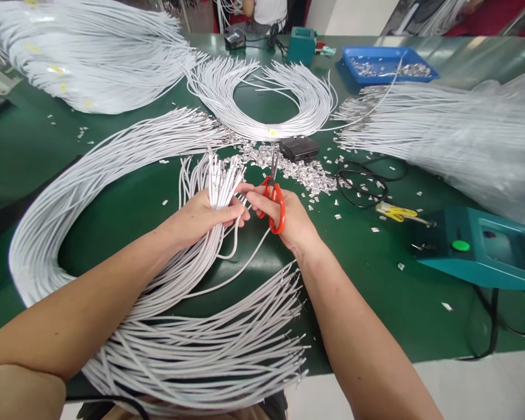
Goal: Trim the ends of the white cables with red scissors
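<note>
Head view: left hand (205, 213) is clasped round a bundle of white cables (221, 181), thumb and fingers wrapping it a little below its free ends; right hand (297, 224) grips red-handled scissors (282, 201) at the handles, its fingertips just beside those of the left; whether they also pinch a single strand cannot be told. Location: the bundle is held over the middle of the green table (359, 256), on the near side of a heap of silvery scraps (312, 178) and a black block (298, 149).

Progress, by judgement: work is under way and incomplete; the amount of scraps suggests many pieces already handled; the scissors beside the gathered ends suggest this bundle is unfinished; loose cables (210, 350) fan out in front, a ring of cables (227, 108) lies beyond, a plastic-wrapped bundle (455, 125) lies at right; how many of these are finished cannot be established.

Orientation: the free ends of the held bundle point forward, long axis nearly vertical in the frame at the hand, some tips splaying rightward; below the hand it bends toward the lower left; the scissors point forward too, blades close together, long axis roughly parallel to the held ends.
</note>
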The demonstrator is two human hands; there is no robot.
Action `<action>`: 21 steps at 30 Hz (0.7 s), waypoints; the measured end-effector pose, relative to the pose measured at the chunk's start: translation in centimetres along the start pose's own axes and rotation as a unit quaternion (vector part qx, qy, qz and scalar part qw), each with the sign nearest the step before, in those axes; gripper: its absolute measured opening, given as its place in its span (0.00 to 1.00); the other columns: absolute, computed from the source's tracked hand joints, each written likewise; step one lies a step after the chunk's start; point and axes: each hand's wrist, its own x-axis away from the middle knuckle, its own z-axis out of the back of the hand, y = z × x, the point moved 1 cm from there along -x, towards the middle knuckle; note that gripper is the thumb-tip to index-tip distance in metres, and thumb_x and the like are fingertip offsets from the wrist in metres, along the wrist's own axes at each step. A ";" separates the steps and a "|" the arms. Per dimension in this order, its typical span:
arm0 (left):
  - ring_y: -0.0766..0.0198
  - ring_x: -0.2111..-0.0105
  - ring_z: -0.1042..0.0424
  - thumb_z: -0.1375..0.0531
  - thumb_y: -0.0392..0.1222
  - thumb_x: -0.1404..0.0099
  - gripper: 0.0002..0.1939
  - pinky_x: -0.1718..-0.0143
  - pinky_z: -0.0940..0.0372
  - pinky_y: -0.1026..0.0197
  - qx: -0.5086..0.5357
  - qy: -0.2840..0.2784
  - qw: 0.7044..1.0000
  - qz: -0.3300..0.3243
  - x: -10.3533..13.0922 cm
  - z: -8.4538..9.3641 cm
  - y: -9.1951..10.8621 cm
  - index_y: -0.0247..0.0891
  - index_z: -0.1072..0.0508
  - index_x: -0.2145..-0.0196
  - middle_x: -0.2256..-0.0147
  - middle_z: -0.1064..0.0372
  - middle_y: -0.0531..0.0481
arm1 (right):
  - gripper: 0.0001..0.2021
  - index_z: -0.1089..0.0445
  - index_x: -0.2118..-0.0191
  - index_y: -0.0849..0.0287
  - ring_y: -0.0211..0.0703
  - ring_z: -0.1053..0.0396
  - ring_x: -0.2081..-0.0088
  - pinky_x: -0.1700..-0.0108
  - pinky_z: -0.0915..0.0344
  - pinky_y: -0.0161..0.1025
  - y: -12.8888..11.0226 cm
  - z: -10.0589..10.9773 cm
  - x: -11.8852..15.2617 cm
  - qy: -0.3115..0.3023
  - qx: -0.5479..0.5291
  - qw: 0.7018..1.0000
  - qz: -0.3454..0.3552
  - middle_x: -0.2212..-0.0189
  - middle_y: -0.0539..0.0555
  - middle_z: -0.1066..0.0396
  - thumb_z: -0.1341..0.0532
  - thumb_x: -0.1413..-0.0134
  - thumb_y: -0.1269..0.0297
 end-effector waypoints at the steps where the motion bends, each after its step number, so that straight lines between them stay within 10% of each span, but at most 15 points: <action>1: 0.63 0.69 0.27 0.32 0.45 0.42 0.31 0.69 0.37 0.61 0.002 -0.001 1.000 0.002 0.0 -0.1 0.0 0.38 0.31 0.42 0.69 0.25 0.49 | 0.13 0.25 0.71 0.59 0.35 0.39 0.73 0.65 0.40 0.38 0.1 -0.2 0.0 0.000 -0.020 1.000 -0.004 0.77 0.47 0.33 0.32 0.54 0.53; 5: 0.59 0.62 0.25 0.30 0.46 0.44 0.27 0.66 0.34 0.62 0.027 0.053 0.998 0.013 0.0 -0.2 0.3 0.38 0.27 0.47 0.64 0.23 0.47 | 0.09 0.28 0.73 0.59 0.35 0.39 0.73 0.66 0.39 0.38 0.1 0.1 0.0 0.127 0.016 0.991 0.027 0.77 0.47 0.33 0.32 0.56 0.58; 10: 0.61 0.65 0.28 0.32 0.52 0.43 0.18 0.64 0.32 0.60 0.069 0.095 0.992 0.042 0.0 -0.2 0.7 0.36 0.21 0.61 0.66 0.27 0.47 | 0.05 0.27 0.67 0.57 0.39 0.35 0.70 0.62 0.37 0.40 -0.4 1.5 0.2 0.342 0.171 0.912 0.149 0.71 0.50 0.29 0.38 0.52 0.66; 21: 0.60 0.70 0.25 0.29 0.48 0.47 0.19 0.64 0.29 0.56 0.037 0.072 0.996 0.038 0.3 -1.0 -0.2 0.37 0.26 0.62 0.71 0.24 0.49 | 0.13 0.30 0.79 0.58 0.34 0.40 0.74 0.70 0.41 0.36 -0.7 0.5 0.0 0.099 -0.018 0.995 0.021 0.79 0.47 0.36 0.33 0.54 0.56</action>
